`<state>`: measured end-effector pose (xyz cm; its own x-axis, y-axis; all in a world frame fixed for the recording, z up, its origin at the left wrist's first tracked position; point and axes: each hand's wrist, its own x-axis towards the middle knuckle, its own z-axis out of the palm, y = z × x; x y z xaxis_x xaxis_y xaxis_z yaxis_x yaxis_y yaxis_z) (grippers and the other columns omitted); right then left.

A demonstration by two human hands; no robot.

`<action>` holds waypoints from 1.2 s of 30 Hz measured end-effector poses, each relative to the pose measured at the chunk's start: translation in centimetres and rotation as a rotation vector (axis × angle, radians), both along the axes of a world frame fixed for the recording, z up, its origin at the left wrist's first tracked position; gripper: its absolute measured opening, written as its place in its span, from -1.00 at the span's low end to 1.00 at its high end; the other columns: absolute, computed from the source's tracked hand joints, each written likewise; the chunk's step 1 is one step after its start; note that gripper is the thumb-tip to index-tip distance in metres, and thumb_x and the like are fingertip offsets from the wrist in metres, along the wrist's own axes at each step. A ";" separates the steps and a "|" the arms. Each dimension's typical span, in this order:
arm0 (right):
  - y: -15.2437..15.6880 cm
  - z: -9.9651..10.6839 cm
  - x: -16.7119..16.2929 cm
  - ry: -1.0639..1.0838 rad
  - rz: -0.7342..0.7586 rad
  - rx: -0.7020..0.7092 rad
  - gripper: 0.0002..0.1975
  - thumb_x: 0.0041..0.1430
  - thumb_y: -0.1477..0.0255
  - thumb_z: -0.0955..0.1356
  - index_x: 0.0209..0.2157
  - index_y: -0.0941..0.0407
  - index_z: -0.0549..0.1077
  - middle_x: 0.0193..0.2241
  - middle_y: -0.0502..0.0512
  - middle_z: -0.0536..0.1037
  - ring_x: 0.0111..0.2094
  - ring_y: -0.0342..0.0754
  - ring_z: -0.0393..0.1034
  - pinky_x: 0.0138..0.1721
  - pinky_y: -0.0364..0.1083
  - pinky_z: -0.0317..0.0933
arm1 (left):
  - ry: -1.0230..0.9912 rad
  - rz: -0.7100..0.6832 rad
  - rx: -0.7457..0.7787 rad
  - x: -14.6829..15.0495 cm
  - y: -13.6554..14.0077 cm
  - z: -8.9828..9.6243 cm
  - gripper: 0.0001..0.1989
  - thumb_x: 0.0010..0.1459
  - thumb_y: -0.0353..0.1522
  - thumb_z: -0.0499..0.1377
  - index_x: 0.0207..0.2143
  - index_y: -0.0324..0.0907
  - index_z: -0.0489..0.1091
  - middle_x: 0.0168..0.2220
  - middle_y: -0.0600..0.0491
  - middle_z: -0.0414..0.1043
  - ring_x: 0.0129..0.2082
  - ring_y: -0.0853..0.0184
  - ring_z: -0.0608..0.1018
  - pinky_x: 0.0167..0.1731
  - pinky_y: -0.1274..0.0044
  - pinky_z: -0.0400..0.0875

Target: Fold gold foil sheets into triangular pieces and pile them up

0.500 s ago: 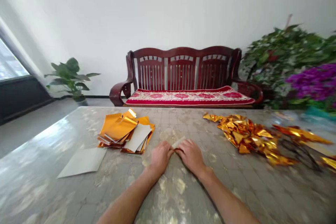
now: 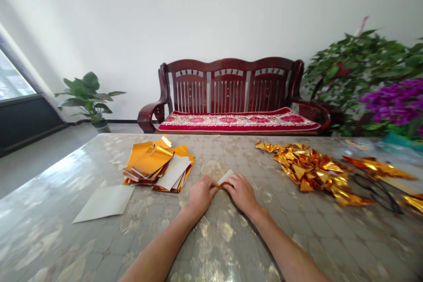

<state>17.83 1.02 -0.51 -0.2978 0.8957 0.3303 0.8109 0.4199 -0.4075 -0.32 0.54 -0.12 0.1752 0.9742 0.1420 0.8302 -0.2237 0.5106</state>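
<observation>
Between my two hands, over the middle of the table, is a sheet of foil paper (image 2: 226, 177), its pale back facing up and a rolled or folded gold edge towards me. My left hand (image 2: 202, 193) pinches the left end of that edge with thumb and fingers. On the other side my right hand (image 2: 241, 191) grips the same sheet, its fingers covering much of the paper. A stack of gold foil paper (image 2: 150, 161) lies left of my hands, some sheets pale side up. Nearer me is a single pale sheet (image 2: 104, 203).
Folded gold foil pieces (image 2: 302, 167) are heaped on the right of the patterned table (image 2: 211, 246). Beside them lie black-framed glasses (image 2: 376, 193) and clear plastic (image 2: 360, 147). A wooden bench (image 2: 228, 88) stands beyond the table, with potted plants (image 2: 90, 92) either side.
My hands stay almost in place on the sheet. More of its pale surface and the gold edge between my fingers shows now.
</observation>
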 end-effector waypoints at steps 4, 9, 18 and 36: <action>-0.1 0.0 0.0 -0.008 -0.020 0.014 -0.79 0.30 0.36 0.29 -0.35 0.04 0.54 -0.30 0.03 0.53 -0.18 -0.03 0.33 -0.17 -0.10 0.12 | 0.064 -0.023 0.038 0.3 0.0 0.0 -0.85 0.24 -0.30 0.13 -0.32 -0.10 0.48 -0.27 0.10 0.47 -0.29 0.38 0.50 -0.35 0.59 0.20; -0.7 0.3 -0.1 -0.063 -0.014 0.058 -0.84 0.29 0.35 0.32 -0.35 0.05 0.51 -0.31 0.05 0.53 -0.18 -0.02 0.33 -0.17 -0.09 0.11 | 0.126 -0.070 0.103 0.4 -0.2 0.0 -0.81 0.29 -0.29 0.08 -0.33 -0.10 0.44 -0.28 0.10 0.44 -0.28 0.38 0.50 -0.35 0.58 0.21; -1.8 1.4 -0.5 -0.206 -0.106 0.094 -0.81 0.29 0.33 0.31 -0.38 0.04 0.51 -0.30 0.07 0.53 -0.16 0.02 0.30 -0.18 -0.06 0.07 | 0.094 -0.110 0.154 0.3 -0.2 -0.2 -0.85 0.28 -0.34 0.09 -0.34 -0.10 0.43 -0.28 0.10 0.42 -0.25 0.38 0.48 -0.30 0.58 0.23; -2.2 1.5 -0.8 -0.169 -0.116 0.016 -0.86 0.25 0.44 0.30 -0.39 0.04 0.46 -0.33 0.03 0.53 -0.19 -0.01 0.33 -0.25 -0.08 0.09 | 0.000 -0.139 0.075 0.1 -0.3 0.0 -0.84 0.24 -0.40 0.10 -0.32 -0.10 0.49 -0.26 0.10 0.45 -0.20 0.38 0.49 -0.19 0.59 0.28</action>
<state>17.07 -1.20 0.97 -0.2451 0.9224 0.2985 0.9108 0.3246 -0.2552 -0.23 0.26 -0.15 0.3075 0.9274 0.2132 0.7885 -0.3737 0.4885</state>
